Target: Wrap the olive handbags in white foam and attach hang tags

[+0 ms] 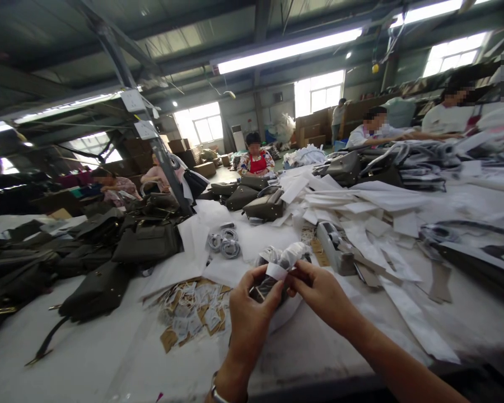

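Above the table's near part, my left hand (pixel 252 305) grips a coiled bag strap (pixel 292 254) in clear, whitish wrapping, its thumb and fingers pressed on the near side. A white paper strip (pixel 276 271) lies across the coil. My right hand (pixel 319 288) pinches the right end of that strip against the bundle. The parts of the coil behind my fingers are hidden. Just beyond the bundle lie more wrapped strap coils (pixel 227 244). A grey tape dispenser (pixel 336 252) stands to the right of my hands.
Left of my hands is a heap of tags with strings (pixel 195 308). Dark handbags (pixel 94 291) pile up on the left, with others (pixel 264 206) farther back. White paper sheets (pixel 361 196) cover the right side. A metal post (pixel 168 168) rises at left. Several people sit around the tables.
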Available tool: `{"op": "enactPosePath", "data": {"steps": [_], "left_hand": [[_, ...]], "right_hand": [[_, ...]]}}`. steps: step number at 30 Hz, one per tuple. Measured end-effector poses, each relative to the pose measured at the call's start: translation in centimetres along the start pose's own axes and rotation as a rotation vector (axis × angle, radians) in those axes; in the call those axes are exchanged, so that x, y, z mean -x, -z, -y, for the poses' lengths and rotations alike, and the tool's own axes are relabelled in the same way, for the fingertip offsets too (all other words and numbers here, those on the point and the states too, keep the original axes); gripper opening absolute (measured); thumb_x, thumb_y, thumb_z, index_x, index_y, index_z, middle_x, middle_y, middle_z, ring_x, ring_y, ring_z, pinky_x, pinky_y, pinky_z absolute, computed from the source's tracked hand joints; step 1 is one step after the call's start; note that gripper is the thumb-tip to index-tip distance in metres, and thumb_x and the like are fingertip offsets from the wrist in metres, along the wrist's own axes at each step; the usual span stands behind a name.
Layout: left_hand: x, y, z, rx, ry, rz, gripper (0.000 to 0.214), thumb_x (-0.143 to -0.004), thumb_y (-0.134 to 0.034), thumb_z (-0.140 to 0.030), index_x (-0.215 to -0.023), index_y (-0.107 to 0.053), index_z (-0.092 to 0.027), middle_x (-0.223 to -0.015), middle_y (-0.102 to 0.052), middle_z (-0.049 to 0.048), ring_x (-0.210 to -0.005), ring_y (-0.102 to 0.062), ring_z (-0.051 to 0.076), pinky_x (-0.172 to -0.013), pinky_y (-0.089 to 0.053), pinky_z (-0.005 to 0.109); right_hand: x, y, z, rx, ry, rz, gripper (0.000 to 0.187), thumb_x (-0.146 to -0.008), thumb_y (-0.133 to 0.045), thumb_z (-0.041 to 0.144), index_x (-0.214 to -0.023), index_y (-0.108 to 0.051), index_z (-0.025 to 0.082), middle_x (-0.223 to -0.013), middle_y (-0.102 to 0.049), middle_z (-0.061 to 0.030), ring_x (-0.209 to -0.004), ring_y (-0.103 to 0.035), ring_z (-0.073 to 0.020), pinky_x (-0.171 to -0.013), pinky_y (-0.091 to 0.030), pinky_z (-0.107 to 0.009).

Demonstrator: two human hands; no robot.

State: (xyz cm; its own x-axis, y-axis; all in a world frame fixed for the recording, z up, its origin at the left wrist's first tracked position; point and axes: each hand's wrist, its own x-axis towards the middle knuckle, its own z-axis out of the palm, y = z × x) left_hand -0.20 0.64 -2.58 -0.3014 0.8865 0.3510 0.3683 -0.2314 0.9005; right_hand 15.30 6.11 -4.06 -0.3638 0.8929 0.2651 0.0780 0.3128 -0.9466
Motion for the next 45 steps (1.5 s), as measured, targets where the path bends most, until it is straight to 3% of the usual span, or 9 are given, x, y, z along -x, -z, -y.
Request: {"op": "enactPosePath", "data": {"steps": [4,7,17,26,30,33,36,38,45], "left_hand": [[0.4,-0.1,0.0,-0.012,0.006,0.025,0.030,-0.079,-0.074,-0.034,-0.106,-0.072,-0.020,-0.102,-0.076,0.0062,-0.096,-0.069,0.024,-0.086,-0.053,0.034],[0.5,-0.1,0.1,-0.013,0.007,0.027,0.030,-0.079,-0.074,-0.035,-0.105,-0.071,-0.021,-0.100,-0.076,0.0053,-0.095,-0.069,0.023,-0.085,-0.052,0.033],[0.9,-0.3,-0.2,-0.019,-0.009,0.016,0.028,-0.079,-0.074,-0.036,-0.103,-0.072,-0.021,-0.097,-0.076,0.0042,-0.092,-0.069,0.022,-0.078,-0.053,0.029],[1.4,-0.9,0.2,-0.004,-0.022,0.041,0.028,-0.079,-0.074,-0.036,-0.103,-0.071,-0.021,-0.098,-0.075,0.0051,-0.095,-0.069,0.024,-0.080,-0.054,0.031],[1.4,-0.6,-0.2,-0.030,-0.003,0.066,0.027,-0.081,-0.072,-0.036,-0.104,-0.071,-0.021,-0.099,-0.075,0.0048,-0.096,-0.069,0.024,-0.083,-0.052,0.032],[1.2,-0.1,-0.2,-0.057,-0.001,0.049,0.028,-0.081,-0.072,-0.036,-0.105,-0.070,-0.022,-0.102,-0.075,0.0039,-0.098,-0.068,0.024,-0.086,-0.051,0.033],[1.1,-0.1,0.0,-0.070,-0.010,0.031,0.029,-0.082,-0.073,-0.039,-0.106,-0.070,-0.023,-0.103,-0.075,0.0036,-0.099,-0.068,0.024,-0.086,-0.052,0.033],[1.1,-0.2,0.2,-0.075,-0.024,0.030,0.030,-0.083,-0.072,-0.040,-0.107,-0.070,-0.023,-0.103,-0.074,0.0041,-0.099,-0.068,0.023,-0.086,-0.053,0.033],[1.5,-0.8,0.6,-0.174,-0.190,-0.045,0.023,-0.086,-0.069,-0.034,-0.107,-0.069,-0.024,-0.108,-0.068,0.0066,-0.104,-0.065,0.023,-0.090,-0.052,0.034]], "right_hand": [[-0.2,-0.5,-0.1,-0.223,-0.030,0.028,0.021,-0.085,-0.063,0.028,-0.105,-0.068,0.022,-0.095,-0.074,-0.0022,-0.078,-0.066,-0.0204,-0.070,-0.054,-0.031],[-0.1,-1.0,-0.2,-0.257,-0.035,-0.008,0.022,-0.083,-0.063,0.026,-0.104,-0.067,0.024,-0.098,-0.074,-0.0021,-0.084,-0.068,-0.0220,-0.075,-0.055,-0.032],[0.3,-1.4,-0.6,-0.022,-0.005,-0.122,0.015,-0.082,-0.050,0.019,-0.088,-0.063,0.025,-0.070,-0.067,0.0017,-0.063,-0.064,-0.0190,-0.060,-0.051,-0.029],[-0.3,-1.9,-2.1,0.226,0.014,-0.271,0.015,-0.075,-0.049,0.019,-0.082,-0.062,0.022,-0.079,-0.071,-0.0044,-0.073,-0.065,-0.0226,-0.064,-0.047,-0.031],[-0.8,-1.4,-1.9,0.291,-0.020,-0.220,0.013,-0.074,-0.056,0.017,-0.081,-0.066,0.020,-0.079,-0.073,-0.0065,-0.077,-0.066,-0.0246,-0.070,-0.048,-0.033],[-0.3,-0.8,-0.5,0.083,-0.031,-0.115,0.013,-0.077,-0.062,0.019,-0.087,-0.071,0.022,-0.086,-0.074,-0.0051,-0.084,-0.067,-0.0250,-0.078,-0.051,-0.034],[1.0,-0.5,1.2,-0.413,-0.053,0.065,0.023,-0.087,-0.065,0.032,-0.107,-0.071,0.023,-0.109,-0.073,-0.0057,-0.102,-0.066,-0.0250,-0.097,-0.049,-0.039],[1.8,-0.6,1.9,-0.644,-0.105,0.113,0.029,-0.089,-0.065,0.040,-0.111,-0.070,0.022,-0.114,-0.071,-0.0071,-0.108,-0.064,-0.0250,-0.101,-0.047,-0.039],[1.4,-2.6,1.3,-0.751,-0.212,-0.091,0.039,-0.077,-0.079,0.044,-0.107,-0.068,0.021,-0.106,-0.072,-0.0050,-0.106,-0.065,-0.0232,-0.098,-0.048,-0.034]]}}
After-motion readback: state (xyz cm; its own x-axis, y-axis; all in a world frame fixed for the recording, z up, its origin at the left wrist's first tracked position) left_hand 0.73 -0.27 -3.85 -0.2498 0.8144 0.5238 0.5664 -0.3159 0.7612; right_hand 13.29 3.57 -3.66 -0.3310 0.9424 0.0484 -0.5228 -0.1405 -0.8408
